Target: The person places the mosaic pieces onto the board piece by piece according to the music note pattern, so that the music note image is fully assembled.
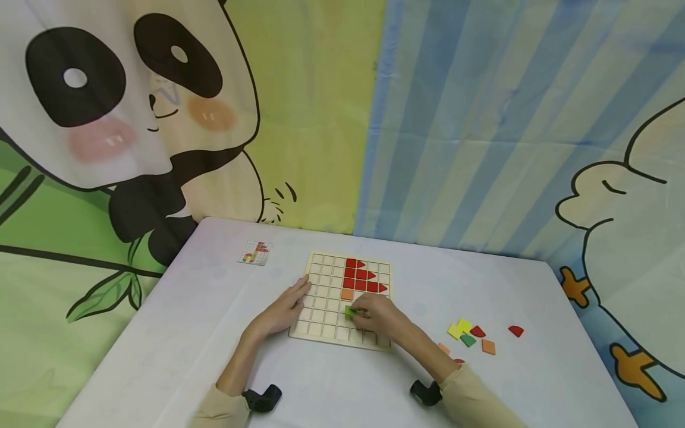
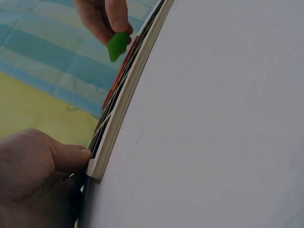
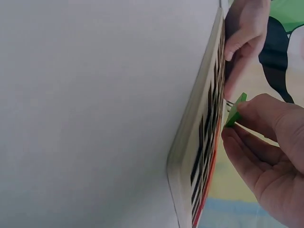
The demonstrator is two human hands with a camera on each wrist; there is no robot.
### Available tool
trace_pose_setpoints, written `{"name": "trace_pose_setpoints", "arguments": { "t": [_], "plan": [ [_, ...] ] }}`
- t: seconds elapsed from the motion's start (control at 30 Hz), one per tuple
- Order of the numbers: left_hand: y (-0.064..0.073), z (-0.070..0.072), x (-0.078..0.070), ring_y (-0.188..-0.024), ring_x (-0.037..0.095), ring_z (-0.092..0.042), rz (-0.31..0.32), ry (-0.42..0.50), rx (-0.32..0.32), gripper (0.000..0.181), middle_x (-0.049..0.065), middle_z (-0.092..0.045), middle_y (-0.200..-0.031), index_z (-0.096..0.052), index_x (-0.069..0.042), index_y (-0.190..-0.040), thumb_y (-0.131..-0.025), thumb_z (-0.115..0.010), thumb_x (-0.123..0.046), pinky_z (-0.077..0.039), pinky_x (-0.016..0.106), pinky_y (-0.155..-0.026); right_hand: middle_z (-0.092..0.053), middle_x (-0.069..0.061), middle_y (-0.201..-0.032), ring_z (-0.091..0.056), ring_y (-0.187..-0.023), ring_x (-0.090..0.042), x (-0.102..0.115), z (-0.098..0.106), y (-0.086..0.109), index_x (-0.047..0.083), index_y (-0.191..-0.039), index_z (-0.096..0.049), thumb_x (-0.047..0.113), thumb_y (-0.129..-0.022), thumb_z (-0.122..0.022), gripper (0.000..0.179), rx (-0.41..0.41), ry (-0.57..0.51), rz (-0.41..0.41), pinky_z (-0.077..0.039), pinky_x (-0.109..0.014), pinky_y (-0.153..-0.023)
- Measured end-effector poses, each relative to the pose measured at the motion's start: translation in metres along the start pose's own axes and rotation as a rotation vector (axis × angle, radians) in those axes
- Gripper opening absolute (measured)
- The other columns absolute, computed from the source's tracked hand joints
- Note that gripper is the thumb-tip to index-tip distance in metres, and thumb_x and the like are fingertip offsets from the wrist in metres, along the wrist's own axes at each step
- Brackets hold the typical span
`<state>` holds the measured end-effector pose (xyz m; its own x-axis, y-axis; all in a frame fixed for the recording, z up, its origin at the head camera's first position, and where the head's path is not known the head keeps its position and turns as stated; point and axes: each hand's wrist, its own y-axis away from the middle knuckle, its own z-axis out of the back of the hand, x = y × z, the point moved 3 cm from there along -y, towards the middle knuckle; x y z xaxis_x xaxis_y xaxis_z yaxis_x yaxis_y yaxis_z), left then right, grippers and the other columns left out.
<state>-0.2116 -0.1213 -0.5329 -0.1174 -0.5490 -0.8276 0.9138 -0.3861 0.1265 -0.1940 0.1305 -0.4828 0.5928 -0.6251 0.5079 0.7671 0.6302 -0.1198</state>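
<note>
A right hand (image 1: 377, 315) pinches a green tile (image 1: 349, 311) between thumb and fingertips, holding it tilted just over a gridded board (image 1: 317, 315) on a white table (image 1: 176, 339), near the lone orange tile (image 1: 347, 293) below three rows of red pieces (image 1: 361, 285). The left hand (image 1: 280, 309) grasps no tile; its fingers lie extended along the board's left side, the thumb touching the edge. A small patterned card (image 1: 254, 252) lies beyond, and loose pieces, among them a yellow tile (image 1: 455, 331), sit to the right. The pinch looks light and on little of the tile, so a slip of the thumb could drop it askew across a grid line. Fingers coming down low could nudge the orange tile out of its square, and a hard press while the left hand rests so lightly might slide the board. The right forearm, passing close by the loose pieces, could scatter them
</note>
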Motion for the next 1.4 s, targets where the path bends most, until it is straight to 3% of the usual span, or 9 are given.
{"name": "trace_pose_setpoints", "arguments": {
  "t": [0.23, 0.47, 0.7, 1.0, 1.2, 1.4],
  "plan": [
    [0.002, -0.001, 0.0, -0.161, 0.034, -0.007, 0.006, 0.004, 0.014, 0.055, 0.01, -0.012, -0.174, -0.027, 0.0, -0.161, -0.109, -0.042, -0.007, -0.011, 0.057, -0.13, -0.076, -0.007, -0.094, -0.068, -0.083, -0.017, 0.005, -0.016, -0.012, 0.0, -0.098, -0.079, -0.001, -0.093, -0.07, 0.01, -0.016, 0.084, 0.102, -0.057, -0.021, -0.072],
    [0.003, 0.0, 0.002, -0.161, 0.034, -0.007, 0.006, -0.001, 0.008, 0.055, 0.01, -0.012, -0.174, -0.028, 0.0, -0.161, -0.109, -0.041, -0.006, -0.01, 0.057, -0.13, -0.072, -0.007, -0.093, -0.067, -0.084, -0.018, 0.011, -0.017, -0.011, 0.0, -0.1, -0.08, 0.001, -0.094, -0.072, 0.01, -0.029, 0.122, 0.075, -0.057, -0.021, -0.073],
    [0.004, 0.001, 0.002, -0.161, 0.037, -0.008, -0.002, -0.02, 0.007, 0.054, 0.012, -0.013, -0.174, -0.029, 0.001, -0.161, -0.109, -0.042, -0.005, -0.011, 0.059, -0.129, -0.063, -0.006, -0.083, -0.056, -0.072, -0.013, 0.011, -0.016, -0.018, 0.0, -0.094, -0.079, -0.006, -0.091, -0.071, 0.01, -0.063, 0.135, 0.088, -0.048, -0.015, -0.062],
    [0.002, 0.002, -0.001, -0.161, 0.036, -0.007, 0.002, -0.011, 0.007, 0.054, 0.011, -0.013, -0.174, -0.028, 0.001, -0.161, -0.109, -0.041, -0.005, -0.011, 0.058, -0.129, -0.06, -0.006, -0.086, -0.054, -0.07, -0.011, 0.008, -0.013, -0.023, -0.001, -0.091, -0.079, 0.003, -0.092, -0.076, 0.005, 0.025, 0.102, 0.097, -0.047, -0.014, -0.06],
    [0.001, 0.002, -0.001, -0.161, 0.036, -0.008, 0.003, -0.01, 0.011, 0.054, 0.012, -0.012, -0.174, -0.028, 0.001, -0.161, -0.109, -0.04, -0.005, -0.012, 0.057, -0.13, -0.054, -0.002, -0.082, -0.046, -0.069, -0.008, 0.006, -0.014, -0.024, 0.002, -0.086, -0.077, 0.003, -0.092, -0.076, 0.006, 0.013, 0.119, 0.096, -0.043, -0.013, -0.06],
    [0.001, 0.002, -0.001, -0.161, 0.035, -0.008, 0.005, -0.017, 0.011, 0.055, 0.012, -0.012, -0.174, -0.028, 0.0, -0.161, -0.109, -0.041, -0.005, -0.012, 0.057, -0.13, -0.047, -0.003, -0.073, -0.034, -0.067, -0.01, 0.008, -0.018, -0.025, 0.002, -0.082, -0.072, 0.0, -0.092, -0.074, 0.011, -0.01, 0.24, 0.153, -0.032, -0.015, -0.057]
  ]
}}
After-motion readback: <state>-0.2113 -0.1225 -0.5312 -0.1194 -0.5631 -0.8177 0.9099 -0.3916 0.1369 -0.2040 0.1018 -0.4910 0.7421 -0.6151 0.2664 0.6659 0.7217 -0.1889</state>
